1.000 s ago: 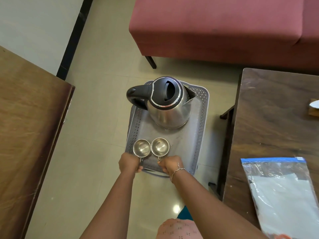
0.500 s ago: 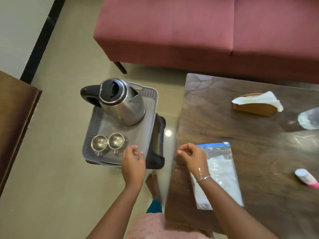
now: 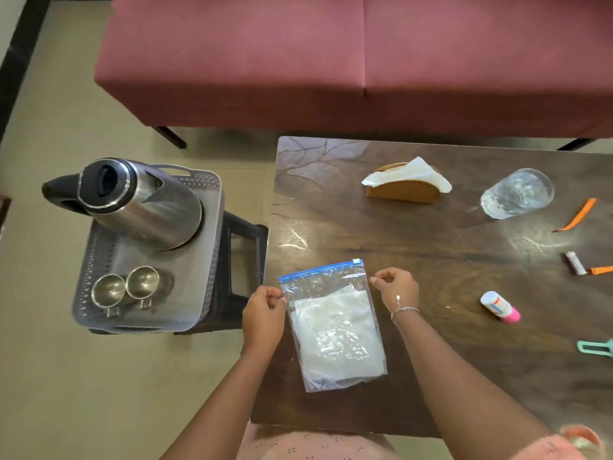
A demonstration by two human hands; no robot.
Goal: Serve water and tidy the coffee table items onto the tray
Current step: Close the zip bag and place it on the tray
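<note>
Room: beige tiled floor, a red sofa (image 3: 331, 61) along the top, a dark wooden coffee table (image 3: 431, 244) on the right.
Tray: grey tray (image 3: 212, 247) sits on a dark stool (image 3: 245, 260) just left of the table, carrying a steel kettle (image 3: 142, 207) and two small steel cups (image 3: 126, 288) side by side.
Bag: clear zip bag (image 3: 335, 327) with a blue seal lies flat at the table's near edge.
Left hand (image 3: 262, 317): fingers pinched on the bag's left edge near the seal.
Right hand (image 3: 394, 290): fingers curled at the bag's right top corner; actual hold unclear.
Around: napkin holder (image 3: 404, 187), glass (image 3: 517, 194), glue stick (image 3: 499, 307), orange and teal bits at right.
Writing: none readable.
Change: half a second ago the left hand hovered by the tray; both hands have come to the bag.
</note>
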